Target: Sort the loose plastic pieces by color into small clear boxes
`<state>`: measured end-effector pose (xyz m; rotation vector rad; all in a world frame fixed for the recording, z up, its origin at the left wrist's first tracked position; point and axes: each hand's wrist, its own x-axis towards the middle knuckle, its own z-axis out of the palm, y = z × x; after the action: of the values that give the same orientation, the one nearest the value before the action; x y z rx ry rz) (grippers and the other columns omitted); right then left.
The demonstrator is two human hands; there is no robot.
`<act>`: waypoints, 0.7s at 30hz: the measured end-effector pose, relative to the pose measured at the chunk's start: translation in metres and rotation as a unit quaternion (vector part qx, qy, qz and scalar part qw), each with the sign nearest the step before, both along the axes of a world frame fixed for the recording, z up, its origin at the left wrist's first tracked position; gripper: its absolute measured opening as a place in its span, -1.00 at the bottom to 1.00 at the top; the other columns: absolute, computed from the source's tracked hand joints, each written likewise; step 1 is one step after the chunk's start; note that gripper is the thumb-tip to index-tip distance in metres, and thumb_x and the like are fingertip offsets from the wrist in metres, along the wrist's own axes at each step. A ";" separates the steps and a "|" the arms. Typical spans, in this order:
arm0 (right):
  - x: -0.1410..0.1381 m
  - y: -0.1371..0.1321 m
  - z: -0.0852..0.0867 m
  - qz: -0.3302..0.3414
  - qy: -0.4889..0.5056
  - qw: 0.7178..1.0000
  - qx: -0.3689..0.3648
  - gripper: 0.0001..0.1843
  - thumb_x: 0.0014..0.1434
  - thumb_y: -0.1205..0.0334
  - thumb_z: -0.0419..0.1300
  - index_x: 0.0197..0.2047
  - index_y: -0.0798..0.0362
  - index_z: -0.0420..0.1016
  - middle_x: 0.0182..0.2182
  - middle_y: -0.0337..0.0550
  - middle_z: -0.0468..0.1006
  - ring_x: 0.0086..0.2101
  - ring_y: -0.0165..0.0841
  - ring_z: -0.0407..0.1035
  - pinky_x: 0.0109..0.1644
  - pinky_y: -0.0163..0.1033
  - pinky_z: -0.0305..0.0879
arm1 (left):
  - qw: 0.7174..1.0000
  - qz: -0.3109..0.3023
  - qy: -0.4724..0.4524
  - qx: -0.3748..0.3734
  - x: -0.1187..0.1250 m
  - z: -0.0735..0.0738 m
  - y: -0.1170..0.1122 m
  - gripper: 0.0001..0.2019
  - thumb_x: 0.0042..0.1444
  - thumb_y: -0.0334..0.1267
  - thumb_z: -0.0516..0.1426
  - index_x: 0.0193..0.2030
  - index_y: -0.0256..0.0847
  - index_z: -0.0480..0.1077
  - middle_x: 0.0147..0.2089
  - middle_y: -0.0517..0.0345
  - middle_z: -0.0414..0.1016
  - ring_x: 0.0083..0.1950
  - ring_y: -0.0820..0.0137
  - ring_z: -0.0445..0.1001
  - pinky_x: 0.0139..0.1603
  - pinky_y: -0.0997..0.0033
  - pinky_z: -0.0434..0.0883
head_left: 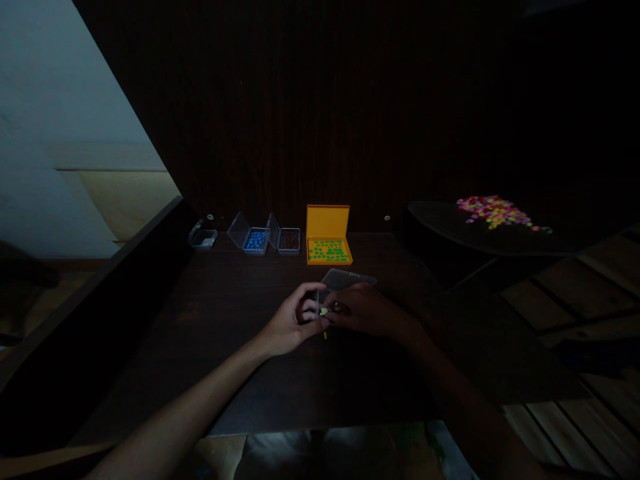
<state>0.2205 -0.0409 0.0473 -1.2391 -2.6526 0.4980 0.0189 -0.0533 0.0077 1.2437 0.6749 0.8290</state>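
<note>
My left hand (291, 325) is closed around the side of a small clear plastic box, its hinged lid (345, 279) standing raised. Over that same box, my right hand (367, 309) has its fingers bent and drawn together. Whatever they pinch is too dark and small to make out. Between the two hands show some pale yellow pieces (323, 311). Just below the fingers a thin yellow bit (325, 335) is visible. My right hand hides most of the box's inside.
Beyond my hands stands an open orange case (327, 220) of green pieces. To its left are clear boxes of blue pieces (257, 241) and dark brown pieces (289, 241), plus another clear box (203, 239). A colourful heap (495, 211) lies on a raised dark shelf at right.
</note>
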 end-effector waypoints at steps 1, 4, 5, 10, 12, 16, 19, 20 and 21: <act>0.000 0.000 0.000 0.000 0.004 1.000 0.003 -0.78 0.24 0.14 0.17 -0.11 0.03 0.54 -0.27 -0.12 0.62 -0.29 -0.30 0.47 -0.23 -0.28 0.18 | 1.000 0.001 -0.001 0.000 0.000 0.000 0.000 -0.42 -0.01 -0.29 0.31 0.15 -0.14 0.21 -0.24 0.15 0.47 -0.23 0.46 0.49 -0.14 0.42 0.41; 0.000 -0.001 -0.001 -0.001 0.022 1.000 0.005 -0.78 0.24 0.17 0.17 -0.09 0.03 0.54 -0.27 -0.12 0.63 -0.31 -0.32 0.48 -0.23 -0.29 0.19 | 1.000 0.000 -0.005 -0.002 -0.001 0.000 0.001 -0.42 0.00 -0.29 0.31 0.15 -0.14 0.20 -0.23 0.14 0.47 -0.23 0.46 0.49 -0.13 0.41 0.42; 0.001 -0.001 -0.002 0.001 0.026 1.000 0.005 -0.79 0.25 0.18 0.16 -0.11 0.03 0.55 -0.28 -0.12 0.63 -0.32 -0.33 0.48 -0.24 -0.30 0.19 | 1.000 -0.001 -0.006 -0.002 -0.001 0.000 0.001 -0.42 0.00 -0.29 0.30 0.15 -0.14 0.19 -0.22 0.14 0.47 -0.23 0.46 0.49 -0.14 0.42 0.42; 0.001 0.000 -0.006 0.009 0.020 1.000 0.012 -0.80 0.27 0.20 0.13 -0.15 0.03 0.58 -0.27 -0.10 0.65 -0.28 -0.31 0.50 -0.20 -0.28 0.21 | 1.000 -0.005 -0.005 -0.001 -0.001 -0.003 0.003 -0.43 0.02 -0.30 0.29 0.15 -0.14 0.17 -0.21 0.12 0.48 -0.24 0.47 0.50 -0.18 0.45 0.40; 0.001 0.000 -0.007 0.008 0.016 1.000 0.015 -0.80 0.26 0.21 0.13 -0.14 0.02 0.58 -0.25 -0.09 0.65 -0.27 -0.30 0.50 -0.18 -0.27 0.22 | 1.000 -0.005 -0.006 -0.002 -0.001 -0.004 0.004 -0.43 0.03 -0.30 0.29 0.15 -0.14 0.17 -0.21 0.13 0.47 -0.24 0.48 0.50 -0.18 0.46 0.40; 0.000 0.000 -0.006 0.010 0.016 1.000 0.013 -0.79 0.25 0.23 0.13 -0.13 0.02 0.58 -0.24 -0.08 0.65 -0.27 -0.29 0.50 -0.19 -0.26 0.21 | 1.000 -0.005 -0.007 0.003 -0.001 -0.004 0.004 -0.43 0.02 -0.29 0.29 0.15 -0.14 0.18 -0.22 0.13 0.47 -0.24 0.46 0.50 -0.19 0.45 0.40; 0.000 -0.001 -0.005 0.003 0.034 0.999 0.017 -0.79 0.23 0.23 0.14 -0.15 0.02 0.58 -0.30 -0.12 0.65 -0.33 -0.34 0.48 -0.23 -0.29 0.19 | 1.000 -0.003 0.001 -0.002 -0.002 -0.003 0.004 -0.42 0.01 -0.28 0.30 0.15 -0.14 0.18 -0.22 0.13 0.48 -0.24 0.45 0.50 -0.19 0.44 0.39; 0.000 -0.001 -0.005 -0.003 0.050 0.999 0.022 -0.80 0.22 0.23 0.14 -0.16 0.03 0.58 -0.33 -0.14 0.64 -0.36 -0.35 0.47 -0.25 -0.31 0.18 | 1.000 0.000 0.002 -0.003 -0.002 -0.002 0.005 -0.42 0.01 -0.28 0.30 0.15 -0.14 0.18 -0.22 0.13 0.48 -0.24 0.45 0.50 -0.18 0.44 0.39; 0.000 -0.002 -0.005 -0.009 0.070 0.997 0.028 -0.80 0.22 0.22 0.14 -0.17 0.03 0.58 -0.37 -0.15 0.63 -0.39 -0.37 0.46 -0.27 -0.32 0.18 | 1.000 0.004 0.002 -0.004 -0.003 -0.002 0.006 -0.42 0.00 -0.28 0.30 0.15 -0.15 0.18 -0.22 0.13 0.48 -0.24 0.46 0.49 -0.17 0.44 0.39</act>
<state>0.2208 -0.0425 0.0426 -1.1645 -2.5190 0.4850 0.0161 -0.0477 0.0060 1.2373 0.6869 0.8307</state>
